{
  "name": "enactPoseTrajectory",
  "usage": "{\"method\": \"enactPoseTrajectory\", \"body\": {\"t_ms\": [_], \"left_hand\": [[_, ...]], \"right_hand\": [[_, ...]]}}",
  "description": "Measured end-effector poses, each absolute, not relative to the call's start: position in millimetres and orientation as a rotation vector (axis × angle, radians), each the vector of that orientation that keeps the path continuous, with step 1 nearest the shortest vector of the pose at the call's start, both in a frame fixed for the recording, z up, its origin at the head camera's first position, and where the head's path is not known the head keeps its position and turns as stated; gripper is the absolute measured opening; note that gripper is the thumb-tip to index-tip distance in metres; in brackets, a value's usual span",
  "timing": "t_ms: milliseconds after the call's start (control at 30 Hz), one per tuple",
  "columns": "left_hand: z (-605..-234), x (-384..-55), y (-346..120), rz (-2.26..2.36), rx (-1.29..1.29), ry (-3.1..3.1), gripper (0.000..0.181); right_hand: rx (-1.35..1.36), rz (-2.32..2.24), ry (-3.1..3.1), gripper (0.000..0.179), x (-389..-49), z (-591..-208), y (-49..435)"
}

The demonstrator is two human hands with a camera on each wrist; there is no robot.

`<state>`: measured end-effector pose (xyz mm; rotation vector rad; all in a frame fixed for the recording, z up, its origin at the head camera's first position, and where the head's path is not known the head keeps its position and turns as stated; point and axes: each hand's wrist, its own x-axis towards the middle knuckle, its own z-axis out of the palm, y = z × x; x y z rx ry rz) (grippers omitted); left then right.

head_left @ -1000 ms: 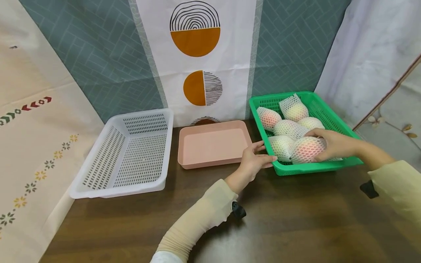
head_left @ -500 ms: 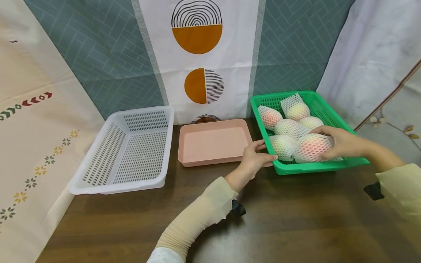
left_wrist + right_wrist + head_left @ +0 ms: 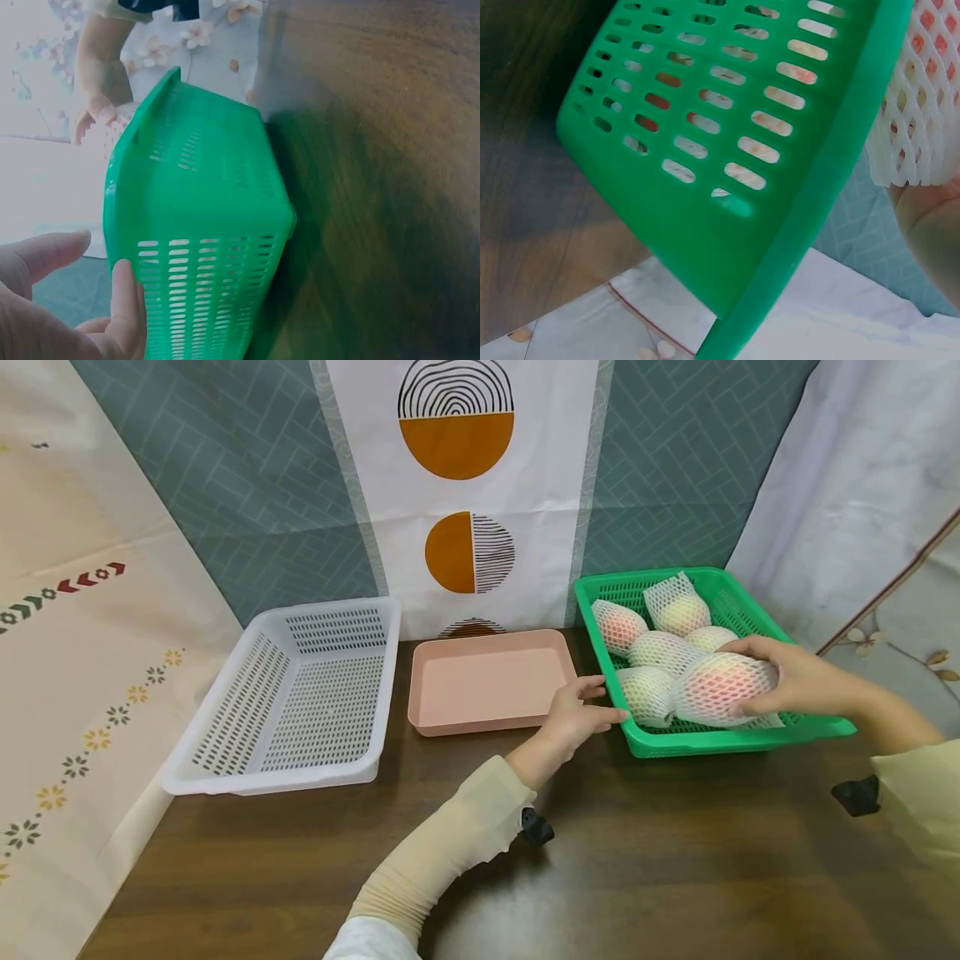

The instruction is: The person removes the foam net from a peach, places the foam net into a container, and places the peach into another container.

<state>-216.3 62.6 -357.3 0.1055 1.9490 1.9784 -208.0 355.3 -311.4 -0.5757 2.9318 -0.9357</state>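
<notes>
Net-wrapped fruit (image 3: pixel 722 690) sits in our right hand (image 3: pixel 798 681), fingers curled round it, within the green basket's (image 3: pixel 705 743) near part.
Our left hand (image 3: pixel 572 718), fingers apart, touches its side; we see more wrapped fruits (image 3: pixel 619 628) inside.

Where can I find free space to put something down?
Bare: the white basket, the pink tray, and the table between the left sleeve and the right sleeve. Crowded: the green basket, with netted fruits, the right hand gripping one, the left hand at the rim.
</notes>
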Motion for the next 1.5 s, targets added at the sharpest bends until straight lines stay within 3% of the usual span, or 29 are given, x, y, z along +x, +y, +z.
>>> {"method": "enactPoseTrajectory", "body": {"t_ms": [500,867,1233,1500], "left_hand": [[-336.2,-208.7,41.1,1.898,0.402,2.127,0.060],[-325.5,-196.0,41.1,1.871,0.777,2.180,0.075],[-320.2,-185.8,38.0,1.866,0.889,2.158,0.080],[-326.4,-179.4,27.0,1.913,0.907,2.093,0.071]], "right_hand": [[-0.585,-1.089,2.872,0.065,-207.0,-306.2,339.9],[-0.930,-1.466,2.545,0.069,-200.3,-308.9,318.7],[-0.971,-1.550,2.437,0.067,-186.9,-301.7,287.8],[-1.030,-1.533,2.433,0.062,-178.2,-306.1,264.2]]}}
